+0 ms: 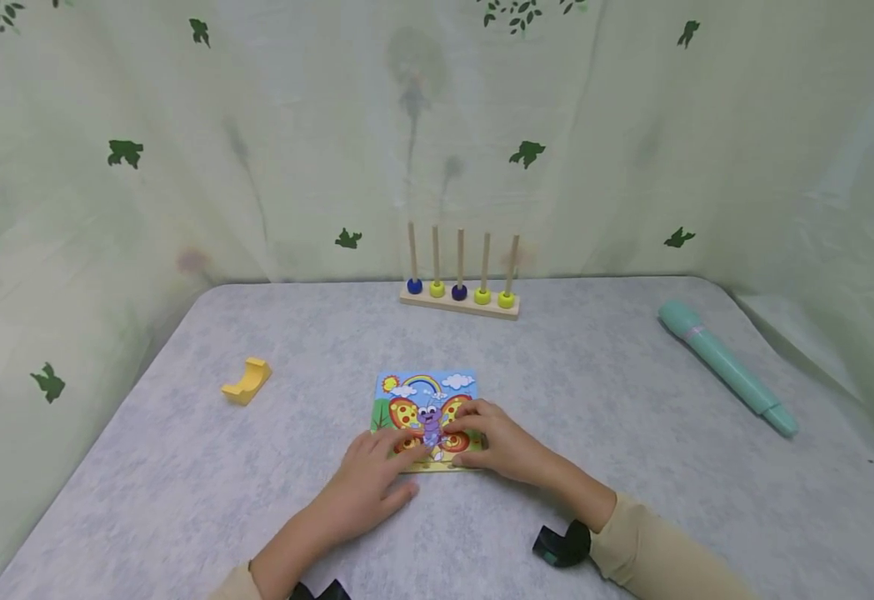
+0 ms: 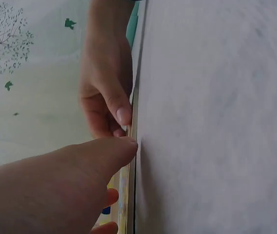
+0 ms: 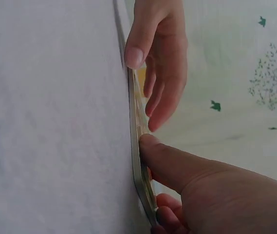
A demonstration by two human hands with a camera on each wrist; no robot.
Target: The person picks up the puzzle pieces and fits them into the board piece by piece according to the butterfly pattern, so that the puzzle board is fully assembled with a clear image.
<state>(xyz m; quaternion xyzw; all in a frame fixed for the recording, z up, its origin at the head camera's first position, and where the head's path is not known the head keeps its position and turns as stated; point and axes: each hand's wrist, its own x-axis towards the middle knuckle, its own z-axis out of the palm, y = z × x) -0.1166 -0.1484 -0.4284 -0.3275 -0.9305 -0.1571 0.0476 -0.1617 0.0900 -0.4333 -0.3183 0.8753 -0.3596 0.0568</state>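
A butterfly picture puzzle [image 1: 427, 415] lies flat in front of me, with a rainbow, sun and clouds along its top. My left hand [image 1: 365, 482] rests at its lower left, fingertips on the picture and thumb out near the front edge. From the right, my right hand [image 1: 510, 446] touches the board with bent fingers on the butterfly's right wing and the thumb near the lower right edge. In the right wrist view, the right thumb [image 3: 177, 168] lies on the board's thin edge [image 3: 137, 165]. No loose piece shows between the fingers of either hand.
A wooden peg stand [image 1: 459, 304] with blue and yellow beads stands at the table's back edge. To the left lies a yellow curved block [image 1: 247, 382]. A teal thick pen-shaped object [image 1: 729, 368] lies at the right. A patterned curtain [image 1: 294, 150] hangs behind the table.
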